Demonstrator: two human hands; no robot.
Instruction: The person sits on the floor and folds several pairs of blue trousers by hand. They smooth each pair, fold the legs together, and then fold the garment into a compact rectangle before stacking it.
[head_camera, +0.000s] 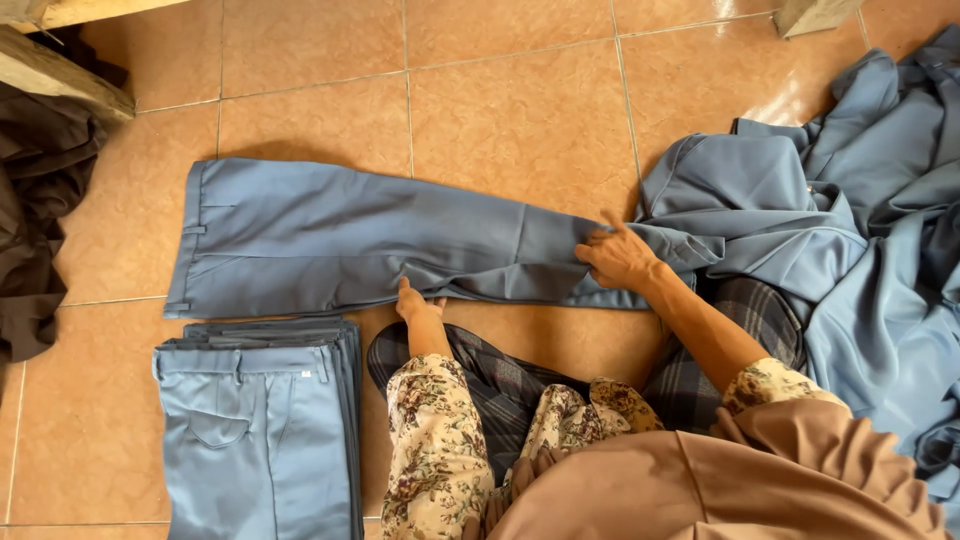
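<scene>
Soft, even daylight fills the scene, with a bright patch of glare on the glossy tiled floor (790, 95) at upper right suggesting light from that side. Shadows are faint and short beneath the blue trousers (350, 240). Focus is sharp throughout; slight wide-angle bending shows along the frame edges.

Glossy terracotta floor tiles (520, 120) with pale grout lines spread out beyond the hands; light glints off them up to the right; rough wooden planks (60, 75) sit far left, with dark brown cloth (35, 210) heaped beneath them.
</scene>
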